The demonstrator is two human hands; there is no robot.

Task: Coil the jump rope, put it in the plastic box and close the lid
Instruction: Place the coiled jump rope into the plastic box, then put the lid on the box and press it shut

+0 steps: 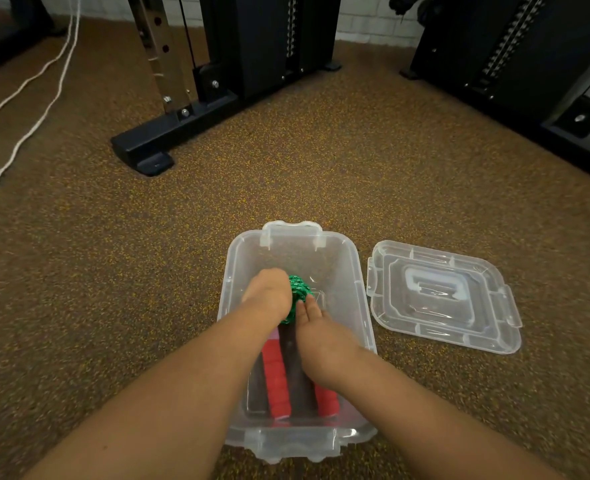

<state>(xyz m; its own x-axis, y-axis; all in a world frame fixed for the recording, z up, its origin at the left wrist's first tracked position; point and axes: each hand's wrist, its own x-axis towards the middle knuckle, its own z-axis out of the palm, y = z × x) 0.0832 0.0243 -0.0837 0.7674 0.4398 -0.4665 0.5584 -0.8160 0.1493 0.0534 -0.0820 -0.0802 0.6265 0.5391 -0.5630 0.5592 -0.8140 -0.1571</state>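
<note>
A clear plastic box (347,271) sits open on the floor in front of me. Inside it lies the jump rope: a green coiled bundle (298,292) and two red-and-black handles (278,382) pointing toward me. My left hand (267,296) reaches into the box and curls round the green coil. My right hand (316,327) is inside too, its straight fingers touching the coil from the right. The clear lid (442,296) lies flat on the floor just right of the box, handle side up.
Speckled brown rubber flooring surrounds the box. A black gym machine base (169,133) stands beyond at centre-left, another black machine (515,64) at the far right. White cords (27,133) trail across the floor at the far left.
</note>
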